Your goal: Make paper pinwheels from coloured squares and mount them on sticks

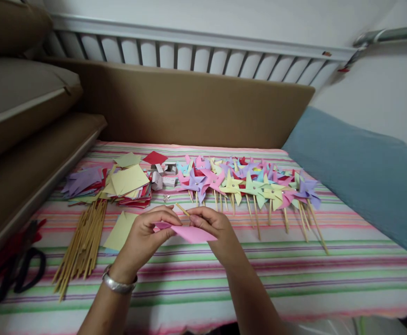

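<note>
My left hand (pixel 147 235) and my right hand (pixel 214 229) both pinch a folded pink paper (pixel 191 233) above the striped cloth. A thin wooden stick (pixel 182 209) pokes up between the fingertips of the two hands. My left wrist wears a silver bracelet (pixel 118 284). Just beyond the hands lies a row of finished paper pinwheels (pixel 248 184) in pink, yellow, green and purple, each on a stick.
A bundle of wooden sticks (pixel 83 242) lies at the left. Stacks of coloured paper squares (pixel 119 184) and small white boxes (pixel 163 176) sit behind it. Black scissors (pixel 22 272) lie at the far left. A striped cloth (pixel 294 274) covers the surface; a blue cushion (pixel 364 177) borders the right.
</note>
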`<state>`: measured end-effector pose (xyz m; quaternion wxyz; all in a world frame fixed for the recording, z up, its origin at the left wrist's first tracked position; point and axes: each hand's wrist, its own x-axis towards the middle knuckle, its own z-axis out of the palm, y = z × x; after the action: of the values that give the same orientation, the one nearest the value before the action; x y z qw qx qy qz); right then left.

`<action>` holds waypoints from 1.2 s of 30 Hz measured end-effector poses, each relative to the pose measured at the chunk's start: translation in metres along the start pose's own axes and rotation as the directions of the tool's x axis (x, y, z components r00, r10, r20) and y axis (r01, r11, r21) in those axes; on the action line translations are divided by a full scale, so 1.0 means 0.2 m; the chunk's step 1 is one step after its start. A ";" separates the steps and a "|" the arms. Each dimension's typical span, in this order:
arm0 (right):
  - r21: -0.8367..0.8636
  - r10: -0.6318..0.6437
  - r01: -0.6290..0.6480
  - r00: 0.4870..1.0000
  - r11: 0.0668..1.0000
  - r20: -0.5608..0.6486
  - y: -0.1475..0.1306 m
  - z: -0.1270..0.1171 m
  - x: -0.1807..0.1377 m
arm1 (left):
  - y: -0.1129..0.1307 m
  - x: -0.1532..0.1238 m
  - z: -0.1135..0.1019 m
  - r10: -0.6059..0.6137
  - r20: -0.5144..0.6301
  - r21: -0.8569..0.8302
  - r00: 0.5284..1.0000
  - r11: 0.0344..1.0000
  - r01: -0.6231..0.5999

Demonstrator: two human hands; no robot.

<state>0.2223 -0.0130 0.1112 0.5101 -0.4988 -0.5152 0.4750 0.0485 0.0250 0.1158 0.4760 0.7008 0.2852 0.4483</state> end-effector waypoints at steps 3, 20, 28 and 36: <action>-0.015 -0.003 0.003 1.000 1.000 -0.002 0.01 0.01 0.00 | 0.00 0.00 -0.01 0.007 -0.009 0.004 1.000 1.000 -0.007; -0.030 -0.076 0.076 0.997 0.997 0.016 -0.03 0.07 -0.01 | -0.02 -0.02 -0.01 0.045 -0.185 0.008 0.982 0.999 -0.045; -0.049 -0.094 0.095 0.995 0.994 0.019 -0.03 0.07 -0.01 | -0.03 -0.02 -0.02 0.059 -0.198 0.005 0.978 0.998 -0.059; -0.071 -0.112 0.113 0.994 0.991 0.016 -0.03 0.07 -0.01 | -0.02 -0.02 -0.02 0.024 -0.196 -0.021 0.980 0.999 -0.028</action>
<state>0.2078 -0.0143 0.1167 0.5148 -0.4842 -0.5623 0.4294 0.0439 0.0250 0.1114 0.4479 0.6513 0.3162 0.5246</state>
